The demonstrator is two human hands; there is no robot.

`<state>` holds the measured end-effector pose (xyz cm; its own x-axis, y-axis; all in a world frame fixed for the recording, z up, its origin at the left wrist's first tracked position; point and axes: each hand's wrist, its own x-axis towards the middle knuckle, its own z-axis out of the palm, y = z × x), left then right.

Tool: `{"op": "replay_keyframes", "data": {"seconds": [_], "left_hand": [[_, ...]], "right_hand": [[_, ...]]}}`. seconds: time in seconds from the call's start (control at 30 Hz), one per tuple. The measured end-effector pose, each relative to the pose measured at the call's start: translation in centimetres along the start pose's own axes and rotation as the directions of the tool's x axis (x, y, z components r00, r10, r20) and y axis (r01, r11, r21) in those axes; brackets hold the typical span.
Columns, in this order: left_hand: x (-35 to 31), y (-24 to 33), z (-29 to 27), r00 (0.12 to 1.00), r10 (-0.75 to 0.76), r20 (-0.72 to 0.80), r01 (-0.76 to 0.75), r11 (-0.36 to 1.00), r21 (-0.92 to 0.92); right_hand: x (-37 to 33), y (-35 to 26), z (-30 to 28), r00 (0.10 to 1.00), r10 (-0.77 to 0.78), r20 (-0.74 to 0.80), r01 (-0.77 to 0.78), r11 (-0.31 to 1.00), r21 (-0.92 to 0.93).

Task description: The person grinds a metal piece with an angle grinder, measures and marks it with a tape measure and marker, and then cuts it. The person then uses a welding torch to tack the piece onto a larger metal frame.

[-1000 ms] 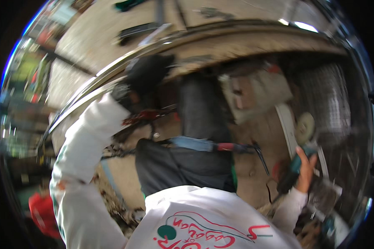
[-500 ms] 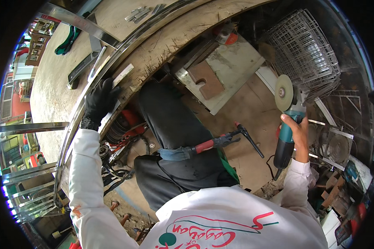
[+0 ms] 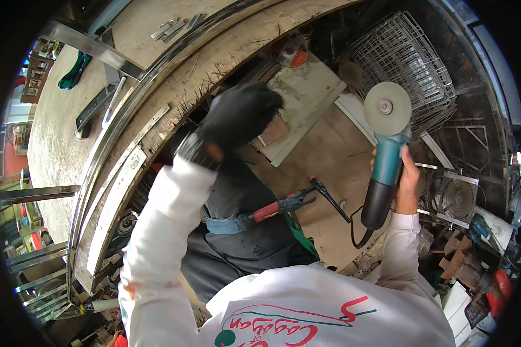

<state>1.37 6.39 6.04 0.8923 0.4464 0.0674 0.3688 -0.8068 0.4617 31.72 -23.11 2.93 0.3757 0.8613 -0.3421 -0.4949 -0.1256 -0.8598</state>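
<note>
Angle grinder (image 3: 382, 179) gripped in the bare right hand (image 3: 409, 179), well out to the person's right.
The grinder has a teal front body, a black rear handle and a pale round disc (image 3: 398, 95) with a reddish hub, its face toward the camera; a black cord (image 3: 354, 231) curves from the tail. The right grip is wrapped around the teal body. The left hand (image 3: 237, 115), in a black glove, is blurred above the lap, near the curved edge of the bench (image 3: 52, 133); whether its grip is spread or closed, I cannot tell. Beyond the disc, grey wire baskets (image 3: 396, 55) are heaped together; their contents cannot be made out.
</note>
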Motion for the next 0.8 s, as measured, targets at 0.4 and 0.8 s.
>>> {"op": "replay_keyframes", "data": {"seconds": [0.4, 0.8], "left_hand": [[12.5, -4.7, 5.0, 0.741, 0.416, 0.527, -0.511, 0.859, 0.042], [12.9, -4.5, 5.9, 0.85, 0.219, 0.479, -0.299, 0.95, 0.095]], "right_hand": [[-5.2, 2.2, -1.2, 0.981, -0.009, -0.194, 0.028, 0.995, 0.092], [1.3, 0.6, -1.0, 0.986, 0.119, -0.114, -0.111, 0.991, 0.07]]}}
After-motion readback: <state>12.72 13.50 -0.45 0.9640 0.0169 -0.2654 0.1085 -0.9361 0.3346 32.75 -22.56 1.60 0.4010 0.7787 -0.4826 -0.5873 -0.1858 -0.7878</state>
